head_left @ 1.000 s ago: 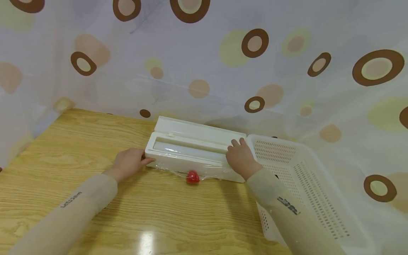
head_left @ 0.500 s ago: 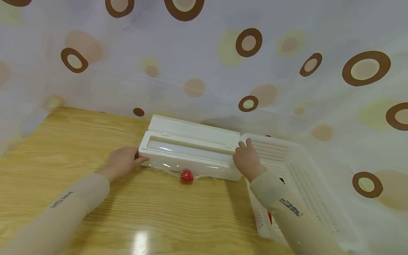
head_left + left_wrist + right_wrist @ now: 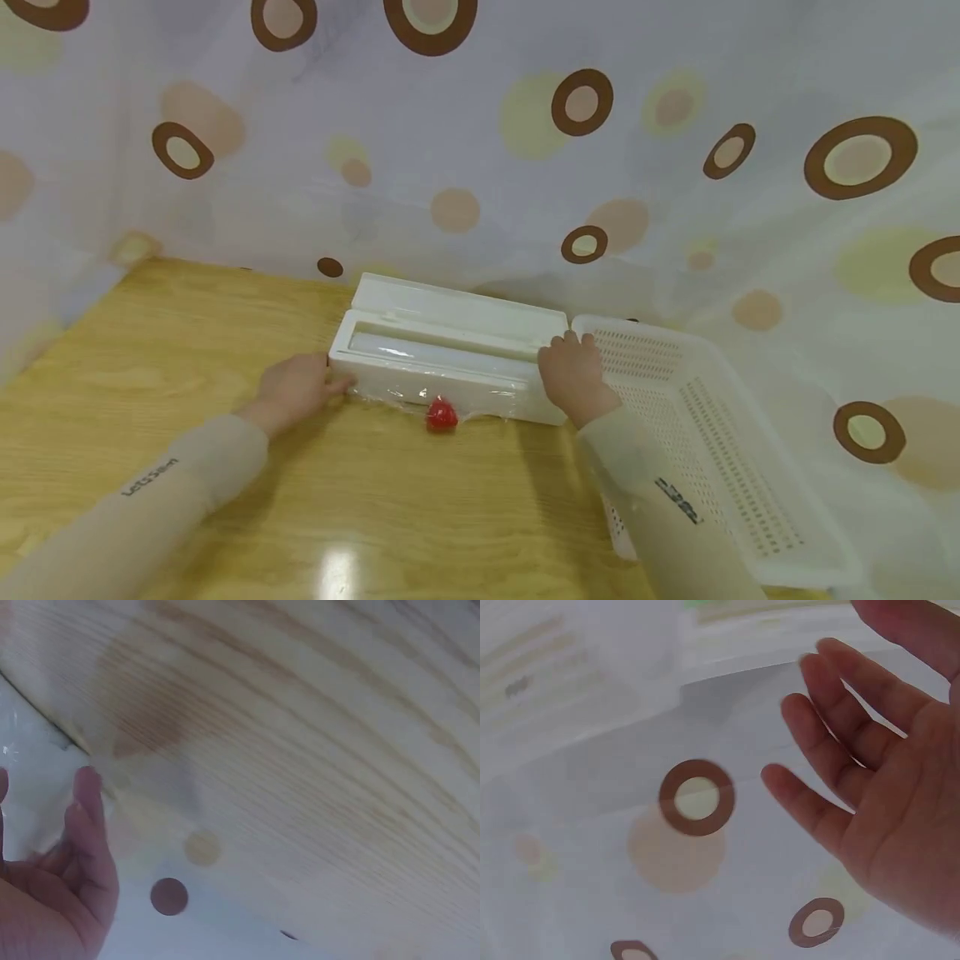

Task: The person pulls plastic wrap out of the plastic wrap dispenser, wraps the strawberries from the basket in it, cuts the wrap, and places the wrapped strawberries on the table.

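A long white cling film dispenser (image 3: 450,387) lies on the wooden table with its lid (image 3: 461,302) tipped back. Inside it the film roll (image 3: 442,354) shows. Clear film hangs down the front face, and at its lower edge sits a small red rounded thing (image 3: 442,415), film around it. My left hand (image 3: 296,387) grips the dispenser's left end, thumb at the front; the left wrist view shows the fingers (image 3: 90,817) along that end. My right hand (image 3: 573,377) is at the dispenser's right end. In the right wrist view its fingers (image 3: 817,750) are spread, holding nothing visible.
A white perforated basket (image 3: 738,400) stands right beside the dispenser, under my right forearm. A sheet with brown rings (image 3: 480,167) hangs behind the table (image 3: 420,517) and along its sides.
My right hand has shifted right along the dispenser, then slightly back left. My left hand keeps its place at the left end. The lid stays tipped back.
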Available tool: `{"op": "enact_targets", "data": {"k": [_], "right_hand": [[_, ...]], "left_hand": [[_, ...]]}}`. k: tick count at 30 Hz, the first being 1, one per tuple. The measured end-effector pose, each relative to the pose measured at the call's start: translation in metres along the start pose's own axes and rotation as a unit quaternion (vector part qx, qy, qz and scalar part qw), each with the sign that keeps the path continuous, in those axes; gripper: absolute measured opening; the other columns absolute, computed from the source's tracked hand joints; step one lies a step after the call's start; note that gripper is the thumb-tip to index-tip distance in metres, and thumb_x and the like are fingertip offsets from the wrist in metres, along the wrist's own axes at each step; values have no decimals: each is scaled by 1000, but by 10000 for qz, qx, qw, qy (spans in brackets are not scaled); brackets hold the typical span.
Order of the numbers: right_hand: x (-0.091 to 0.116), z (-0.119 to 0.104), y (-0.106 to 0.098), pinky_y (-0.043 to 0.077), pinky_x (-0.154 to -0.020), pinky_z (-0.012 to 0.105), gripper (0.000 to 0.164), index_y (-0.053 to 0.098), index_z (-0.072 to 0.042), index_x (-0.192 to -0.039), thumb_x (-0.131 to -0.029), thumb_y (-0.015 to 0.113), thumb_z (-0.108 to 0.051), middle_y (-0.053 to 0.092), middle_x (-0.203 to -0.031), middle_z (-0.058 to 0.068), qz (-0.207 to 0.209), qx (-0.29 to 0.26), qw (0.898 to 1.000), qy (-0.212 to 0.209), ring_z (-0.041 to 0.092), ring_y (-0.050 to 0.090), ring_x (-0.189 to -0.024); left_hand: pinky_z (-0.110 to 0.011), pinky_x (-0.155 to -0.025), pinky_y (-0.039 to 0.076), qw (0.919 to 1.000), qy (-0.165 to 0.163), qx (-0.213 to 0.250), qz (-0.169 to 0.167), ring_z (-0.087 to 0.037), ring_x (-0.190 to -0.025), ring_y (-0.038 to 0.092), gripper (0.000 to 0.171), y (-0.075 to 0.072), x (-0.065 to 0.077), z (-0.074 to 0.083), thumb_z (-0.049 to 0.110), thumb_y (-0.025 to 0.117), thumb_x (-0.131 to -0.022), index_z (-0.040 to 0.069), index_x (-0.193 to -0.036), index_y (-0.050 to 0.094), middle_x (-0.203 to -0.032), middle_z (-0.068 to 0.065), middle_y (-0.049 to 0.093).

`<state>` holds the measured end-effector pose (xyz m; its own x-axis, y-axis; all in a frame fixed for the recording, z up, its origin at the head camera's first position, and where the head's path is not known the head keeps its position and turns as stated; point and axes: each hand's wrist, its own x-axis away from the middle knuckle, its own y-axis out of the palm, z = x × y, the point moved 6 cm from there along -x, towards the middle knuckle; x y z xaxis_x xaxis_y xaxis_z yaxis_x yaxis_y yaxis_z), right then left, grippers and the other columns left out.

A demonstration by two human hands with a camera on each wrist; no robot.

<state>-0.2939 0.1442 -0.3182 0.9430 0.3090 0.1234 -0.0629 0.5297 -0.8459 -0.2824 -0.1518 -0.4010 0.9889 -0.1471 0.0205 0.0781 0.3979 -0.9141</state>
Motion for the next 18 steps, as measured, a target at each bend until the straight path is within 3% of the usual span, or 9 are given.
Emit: {"op": "enact_targets", "data": {"k": [2,4,7,9,15,18], "right_hand": [[1,-17,-10,49,-79,43,15,62,-3,-100,-90,59,-13,61,-92,12,292,-554,9980,-93,29,57,-91],[2,-36,-16,52,-70,40,21,60,-4,-102,-87,64,-17,61,-92,11,437,-1000,9937,-236,27,59,-87],[3,-59,-14,53,-63,37,30,60,-5,-100,-81,73,-23,61,-89,9,327,-1425,9887,-330,25,60,-82],[3,-69,-7,52,-60,36,26,61,-7,-96,-79,74,-22,61,-85,7,326,-1554,9869,-284,24,61,-77],[0,-79,12,49,-54,35,5,64,-10,-80,-82,68,-11,63,-74,4,603,-1720,9832,-73,21,60,-65],[0,-82,16,50,-52,35,12,63,-10,-74,-84,62,-5,63,-70,3,748,-1735,9819,-99,20,59,-62]], "left_hand": [[-36,-55,47,9999,-146,49,-73,-25,-72,62,53,3,4,1,49,54,-89,-3,-98,59,-88,-16,66],[-34,-54,45,9995,-194,215,-110,-23,-69,59,48,4,7,3,47,55,-89,-1,-89,58,-82,-13,64],[-28,-50,37,9982,-14,596,-43,-16,-58,49,38,3,10,7,38,58,-90,6,-70,53,-64,-4,54],[-25,-49,36,9964,218,816,8,-12,-52,45,34,2,12,9,29,59,-91,7,-67,53,-58,-1,51],[-23,-50,46,9833,683,1674,-186,-10,-52,53,8,11,11,15,6,57,-91,-1,-89,59,-71,-8,62],[-24,-52,48,9797,866,1800,-180,-12,-56,54,5,14,10,17,2,58,-89,-3,-90,58,-75,-10,63]]}}
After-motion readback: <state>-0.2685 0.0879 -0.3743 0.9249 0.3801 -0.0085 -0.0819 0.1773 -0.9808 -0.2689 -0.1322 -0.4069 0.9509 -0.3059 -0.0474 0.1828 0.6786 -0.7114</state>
